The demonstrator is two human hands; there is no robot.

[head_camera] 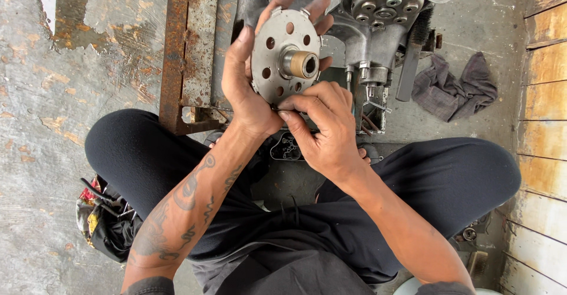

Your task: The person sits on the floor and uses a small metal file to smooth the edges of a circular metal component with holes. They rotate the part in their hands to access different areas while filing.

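Behind the grip, the grey engine casing (378,23) is lying on the concrete floor (59,153), with a rusty steel channel (189,47) to its left and a crumpled dark rag (455,85) off to the right. The person is sitting cross-legged and holding a round perforated metal disc (277,59) with a brass-coloured hub (300,64) up in front of the casing. The left hand (251,88) is wrapping the disc from behind, fingers spread past its upper edge and thumb lying along its left rim, so the hand is closed on it. Just below the disc's lower edge, the right hand (322,129) is pinching a thin metal tool (283,109), thumb and forefinger closed on it, its tip touching the rim.

The risk is probably lying in that pinch: the thin tool is looking likely to slip off the rim toward the left palm right behind it. The disc, supported mainly at its edge, could also be tilting out of the fingers and dropping onto the casing.
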